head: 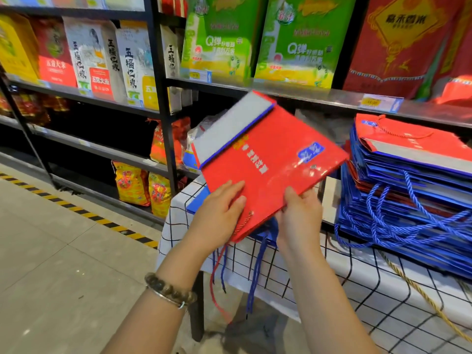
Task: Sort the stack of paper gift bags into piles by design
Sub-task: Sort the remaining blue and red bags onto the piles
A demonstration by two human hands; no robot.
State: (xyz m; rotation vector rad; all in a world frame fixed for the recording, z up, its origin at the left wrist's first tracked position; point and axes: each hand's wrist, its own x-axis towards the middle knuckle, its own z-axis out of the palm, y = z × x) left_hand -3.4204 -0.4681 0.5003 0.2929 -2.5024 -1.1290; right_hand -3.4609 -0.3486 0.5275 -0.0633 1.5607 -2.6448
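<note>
Beaded bracelet on the wrist, the left hand and right hand both grip the near edge of a flat red gift bag, tilted above a bench draped in grid-patterned cloth. Just right, a stack of blue and red bags rests on the bench. Beyond, store shelves carry rice sacks.

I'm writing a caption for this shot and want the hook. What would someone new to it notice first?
First, the red gift bag with its grey, blue-edged fold, held flat and tilted in mid-frame by the left hand and right hand at its near edge. Next, the tall stack of bags at right on the checked tablecloth, blue cord handles spilling forward. Behind, bright green rice bags line the shelf.
</note>
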